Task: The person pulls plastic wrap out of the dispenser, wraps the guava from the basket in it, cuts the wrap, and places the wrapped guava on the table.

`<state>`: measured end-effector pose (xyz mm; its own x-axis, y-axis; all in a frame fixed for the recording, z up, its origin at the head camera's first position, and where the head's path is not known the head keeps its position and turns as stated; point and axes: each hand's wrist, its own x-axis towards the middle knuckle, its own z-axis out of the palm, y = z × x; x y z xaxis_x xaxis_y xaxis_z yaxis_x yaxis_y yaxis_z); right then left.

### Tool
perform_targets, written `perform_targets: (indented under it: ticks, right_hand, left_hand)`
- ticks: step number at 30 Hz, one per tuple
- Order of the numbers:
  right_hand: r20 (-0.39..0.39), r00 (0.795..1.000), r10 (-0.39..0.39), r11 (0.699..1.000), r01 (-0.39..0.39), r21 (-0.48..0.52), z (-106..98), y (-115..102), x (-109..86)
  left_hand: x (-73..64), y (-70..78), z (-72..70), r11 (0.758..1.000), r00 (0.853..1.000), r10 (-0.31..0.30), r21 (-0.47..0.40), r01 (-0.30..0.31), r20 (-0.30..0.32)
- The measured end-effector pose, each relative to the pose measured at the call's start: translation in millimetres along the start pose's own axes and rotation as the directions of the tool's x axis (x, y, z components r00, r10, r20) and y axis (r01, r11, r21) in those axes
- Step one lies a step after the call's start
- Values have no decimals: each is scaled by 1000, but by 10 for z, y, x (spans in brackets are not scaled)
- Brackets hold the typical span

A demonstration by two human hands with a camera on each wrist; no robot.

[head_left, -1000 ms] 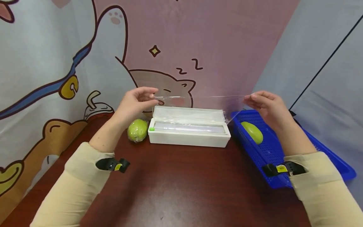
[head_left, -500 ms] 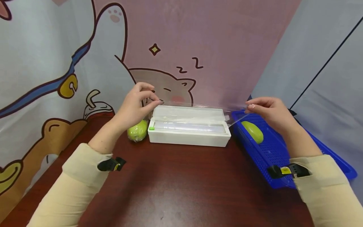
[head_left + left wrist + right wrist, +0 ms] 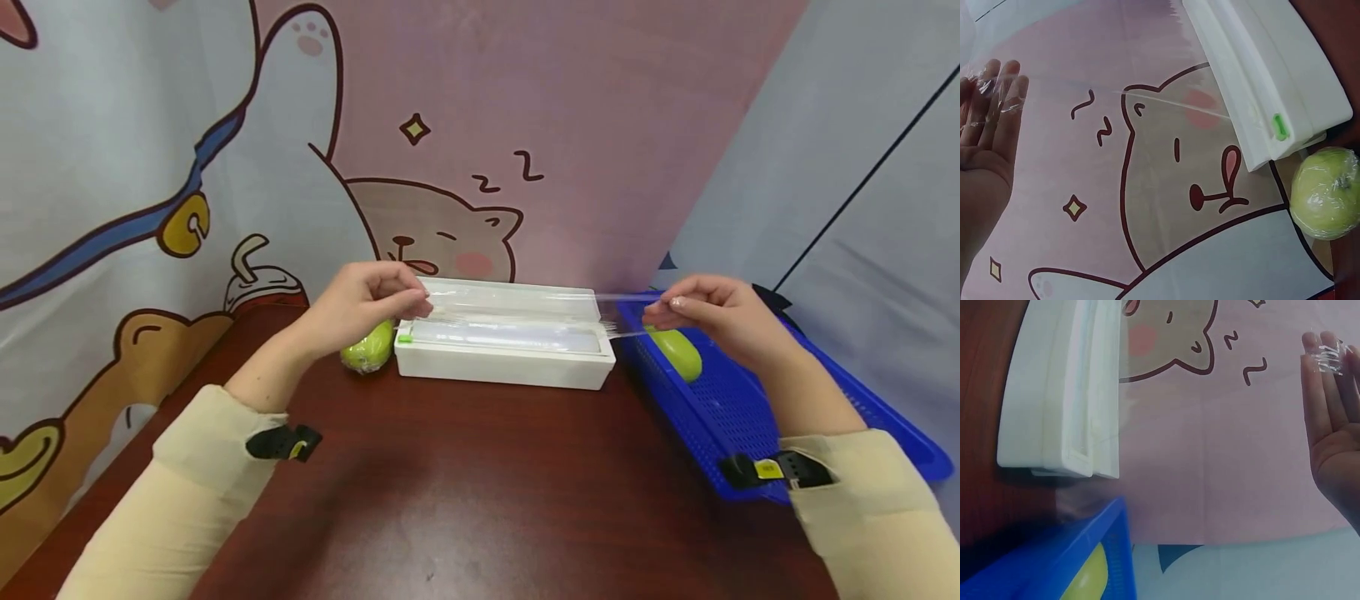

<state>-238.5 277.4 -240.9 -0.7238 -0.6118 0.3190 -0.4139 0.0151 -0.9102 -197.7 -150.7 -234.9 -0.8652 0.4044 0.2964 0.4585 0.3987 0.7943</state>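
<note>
Clear film (image 3: 540,297) spans over the white box (image 3: 502,368) on the tabletop (image 3: 480,475); left hand (image 3: 375,300) pinches its left end, right hand (image 3: 716,315) its right. I judge it near weightless, limp, clingy, easily torn or stuck to itself; best gripped at corners.

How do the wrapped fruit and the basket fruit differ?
Shape: wrapped fruit rounder, basket fruit longer.
Surface: wrapped fruit in crinkled clear plastic, basket fruit smooth, no wrap visible.
Place: wrapped fruit beside the white box, basket fruit inside the blue basket.
Both look green.
</note>
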Motion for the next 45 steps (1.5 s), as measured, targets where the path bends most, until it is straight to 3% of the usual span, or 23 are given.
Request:
perform_targets:
  ticks: [8, 14, 20, 26, 31, 35, 42, 45]
  right_hand:
    - [169, 985, -37, 998, 29, 48, 41, 87, -116]
    - [254, 967, -23, 1000, 20, 17, 81, 161, -212]
    - [323, 946, 41, 999, -31, -38, 137, 213, -327]
    - [420, 901, 111, 993, -87, -75, 251, 306, -397]
    - [464, 863, 202, 973, -122, -197, 453, 467, -423]
    - [461, 843, 276, 950, -166, -265, 601, 589, -445]
    - [470, 819, 330, 941, -246, -233, 700, 755, -520]
    - [448, 826, 341, 932, -233, -279, 742, 814, -546]
  left_hand:
    - [-98, -97, 36, 997, 985, -51, -56, 61, 167]
    - [-160, -164, 103, 994, 955, -60, -67, 82, 290]
    - [-199, -257, 207, 992, 913, -14, -108, 64, 408]
    - [-279, -410, 350, 992, 859, 19, -119, 49, 512]
    - [-340, -554, 485, 994, 810, -34, -65, 89, 586]
    - [-371, -646, 579, 991, 776, -99, -10, 134, 623]
    - [-419, -760, 695, 986, 751, -145, 31, 164, 645]
    - [-442, -798, 738, 986, 743, -157, 56, 159, 650]
